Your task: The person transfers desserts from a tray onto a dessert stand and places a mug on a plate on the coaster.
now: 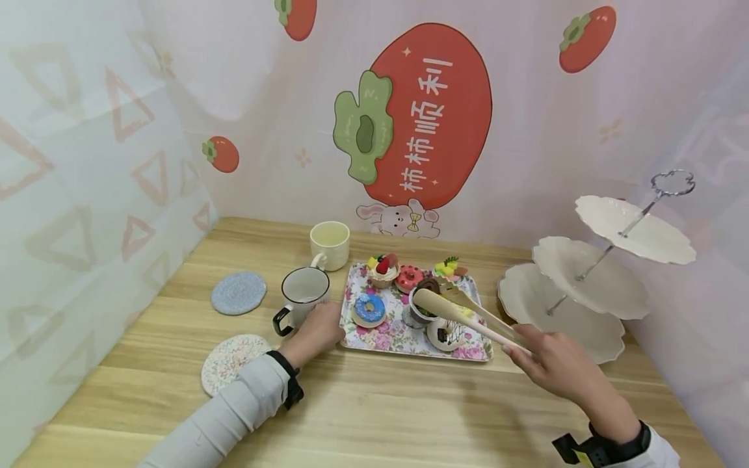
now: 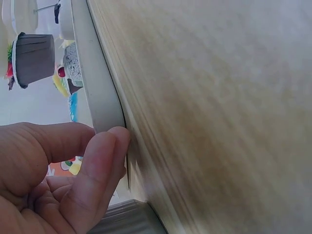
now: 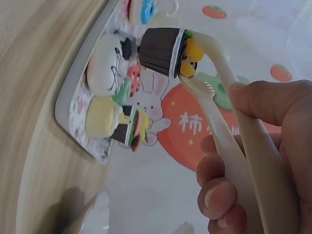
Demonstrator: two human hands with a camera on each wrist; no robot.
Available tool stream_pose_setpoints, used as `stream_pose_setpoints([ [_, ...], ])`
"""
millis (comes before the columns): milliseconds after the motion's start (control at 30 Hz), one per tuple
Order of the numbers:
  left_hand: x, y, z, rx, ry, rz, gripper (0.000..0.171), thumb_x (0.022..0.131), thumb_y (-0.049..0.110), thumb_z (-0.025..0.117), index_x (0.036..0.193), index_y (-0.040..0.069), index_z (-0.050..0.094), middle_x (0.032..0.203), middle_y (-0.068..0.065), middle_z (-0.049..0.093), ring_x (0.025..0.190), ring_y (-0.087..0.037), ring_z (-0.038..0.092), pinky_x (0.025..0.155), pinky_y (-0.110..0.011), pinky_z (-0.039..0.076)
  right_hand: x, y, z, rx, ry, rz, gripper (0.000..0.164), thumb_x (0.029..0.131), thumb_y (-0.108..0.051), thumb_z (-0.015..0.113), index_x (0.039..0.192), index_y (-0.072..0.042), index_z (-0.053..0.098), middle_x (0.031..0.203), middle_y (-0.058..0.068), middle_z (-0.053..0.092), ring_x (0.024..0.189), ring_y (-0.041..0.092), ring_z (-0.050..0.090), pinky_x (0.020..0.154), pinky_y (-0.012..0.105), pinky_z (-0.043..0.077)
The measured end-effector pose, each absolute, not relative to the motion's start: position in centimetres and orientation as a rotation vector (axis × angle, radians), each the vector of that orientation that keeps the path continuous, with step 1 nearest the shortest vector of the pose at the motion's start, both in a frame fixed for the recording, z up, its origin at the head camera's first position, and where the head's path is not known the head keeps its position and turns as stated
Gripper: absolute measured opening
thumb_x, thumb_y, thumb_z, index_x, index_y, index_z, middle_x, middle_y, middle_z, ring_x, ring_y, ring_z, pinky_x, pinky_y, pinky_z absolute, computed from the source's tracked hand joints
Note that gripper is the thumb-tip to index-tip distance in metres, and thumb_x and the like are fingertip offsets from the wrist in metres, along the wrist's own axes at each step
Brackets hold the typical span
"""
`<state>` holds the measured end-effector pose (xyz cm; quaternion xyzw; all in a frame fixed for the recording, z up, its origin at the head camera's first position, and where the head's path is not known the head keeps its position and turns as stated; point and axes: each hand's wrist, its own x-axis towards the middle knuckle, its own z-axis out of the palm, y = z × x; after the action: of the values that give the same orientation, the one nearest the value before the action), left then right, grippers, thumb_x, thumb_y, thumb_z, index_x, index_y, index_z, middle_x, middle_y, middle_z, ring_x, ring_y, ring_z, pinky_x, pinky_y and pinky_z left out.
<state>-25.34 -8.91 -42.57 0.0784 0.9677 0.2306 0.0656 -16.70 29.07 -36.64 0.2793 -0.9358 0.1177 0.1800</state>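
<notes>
My right hand (image 1: 556,364) grips pale tongs (image 3: 229,141) above the floral tray (image 1: 383,343). Between the tong tips is a toy cupcake in a dark pleated cup (image 3: 158,51), held above the tray in the right wrist view. My left hand (image 1: 318,335) is at the tray's near left corner, its thumb and fingers pinching the rim (image 2: 100,87). On the tray lie a blue donut (image 1: 370,311), a red donut (image 1: 409,278), a cream-topped tart (image 1: 383,274) and a white bun with dark drizzle (image 1: 446,335).
A white mug with a black handle (image 1: 305,296) stands close to my left hand, a cream mug (image 1: 330,247) behind it. Two round coasters, one grey-blue (image 1: 238,293) and one speckled (image 1: 231,361), lie to the left. A three-tier white stand (image 1: 591,279) is at the right.
</notes>
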Motion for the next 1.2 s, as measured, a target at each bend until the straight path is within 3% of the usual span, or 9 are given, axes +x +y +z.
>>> stream_pose_setpoints([
  [333,-24.7,-9.0,-43.0,0.251,2.929,0.702,0.011,0.073,-0.002,0.063,0.069,0.002,0.055,0.063,-0.007,0.051,0.054,-0.018,0.049,0.046,-0.027,0.038,-16.7,31.0,-36.4,0.637,-2.734,0.331,0.040,0.086,-0.028,0.065,0.108,0.005,0.061,0.062,0.000,0.058,0.051,0.014,0.052,0.046,0.038,0.044],
  [567,-24.6,-9.1,-43.2,0.269,2.946,0.713,0.016,0.070,-0.005,0.062,0.063,0.005,0.052,0.059,-0.005,0.050,0.051,-0.016,0.048,0.045,-0.026,0.037,-16.7,32.3,-36.9,0.541,-2.784,0.336,0.043,0.086,-0.027,0.065,0.110,0.008,0.060,0.066,0.006,0.060,0.052,0.015,0.052,0.047,0.037,0.043],
  [833,-24.8,-9.0,-42.8,0.245,2.919,0.710,0.014,0.073,-0.003,0.062,0.065,0.003,0.053,0.060,-0.007,0.050,0.050,-0.017,0.049,0.044,-0.026,0.038,-17.1,33.9,-37.2,0.490,-2.792,0.421,0.040,0.087,-0.021,0.064,0.109,0.011,0.058,0.061,0.000,0.055,0.052,0.013,0.045,0.047,0.035,0.041],
  [1200,-25.0,-9.0,-42.8,0.258,2.919,0.728,0.012,0.074,-0.003,0.062,0.066,0.003,0.054,0.059,-0.007,0.049,0.048,-0.016,0.049,0.042,-0.025,0.038,-17.2,35.4,-37.1,0.315,-2.840,0.433,0.044,0.091,-0.026,0.058,0.110,0.013,0.056,0.080,0.021,0.063,0.069,0.038,0.061,0.061,0.055,0.046],
])
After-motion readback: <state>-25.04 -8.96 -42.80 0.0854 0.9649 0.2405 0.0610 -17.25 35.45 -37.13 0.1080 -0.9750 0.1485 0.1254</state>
